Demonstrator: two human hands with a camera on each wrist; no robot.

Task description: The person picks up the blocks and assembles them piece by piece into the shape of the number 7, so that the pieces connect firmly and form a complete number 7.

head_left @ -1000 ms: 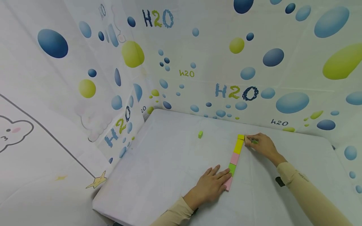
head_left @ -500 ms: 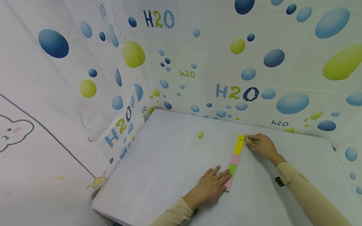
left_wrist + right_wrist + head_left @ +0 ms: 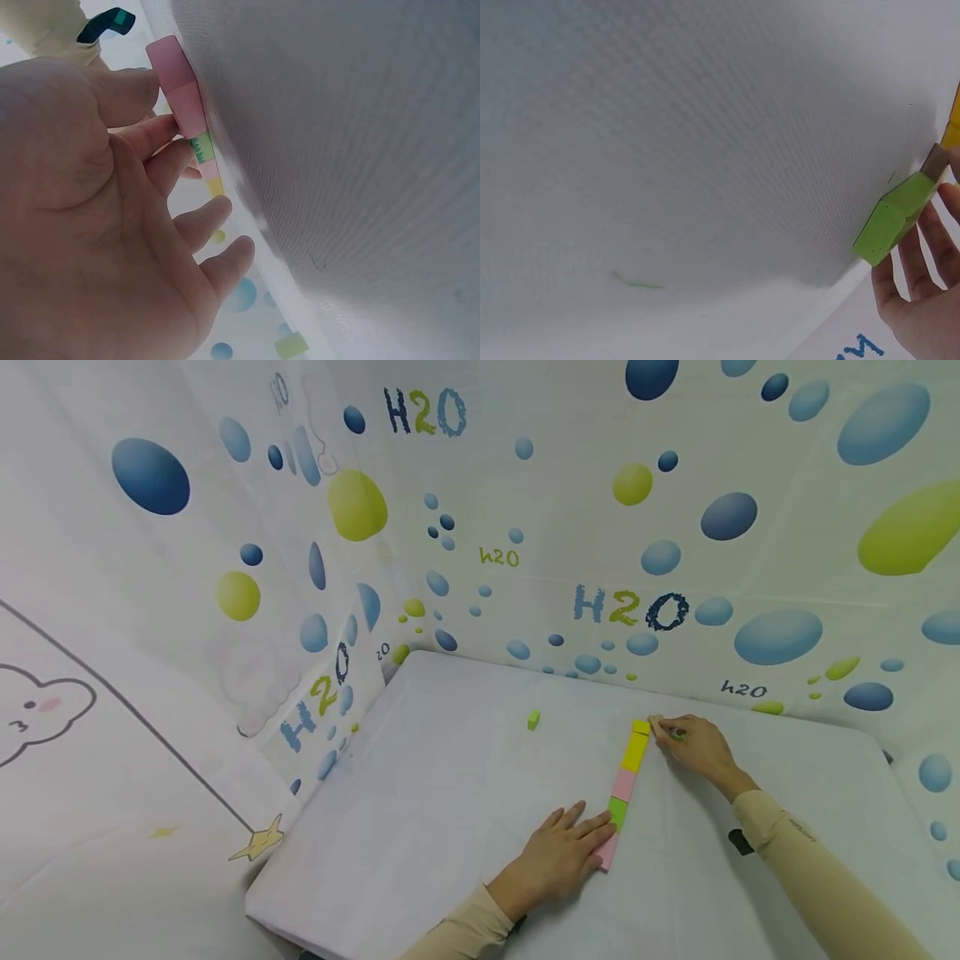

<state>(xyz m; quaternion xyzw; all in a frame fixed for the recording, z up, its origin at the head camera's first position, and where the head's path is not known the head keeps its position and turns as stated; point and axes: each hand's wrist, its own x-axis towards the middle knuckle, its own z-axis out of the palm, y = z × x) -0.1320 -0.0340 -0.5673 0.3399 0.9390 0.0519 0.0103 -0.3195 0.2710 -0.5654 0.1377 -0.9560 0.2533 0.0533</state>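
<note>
A straight row of flat blocks runs away from me in the head view: a pink block (image 3: 607, 855) nearest, then a green block (image 3: 617, 811), a pink block (image 3: 623, 784), and yellow blocks (image 3: 636, 750) at the far end. My left hand (image 3: 555, 852) lies over the near end with fingers spread, fingertips along the pink and green blocks. At the far end, my right hand (image 3: 697, 745) pinches a wood-coloured block (image 3: 655, 725) beside the last yellow piece. A green block (image 3: 894, 214) adjoins this wood-coloured one under the fingers, mostly hidden from the head view.
A lone green block (image 3: 533, 720) stands on the white-covered table (image 3: 435, 793), left of the row's far end. Behind rises a white curtain (image 3: 555, 485) printed with coloured dots. The table's left edge slants toward me.
The head view has shifted slightly. Both hands keep their places, and the wood-coloured block at my right fingertips has turned a little.
</note>
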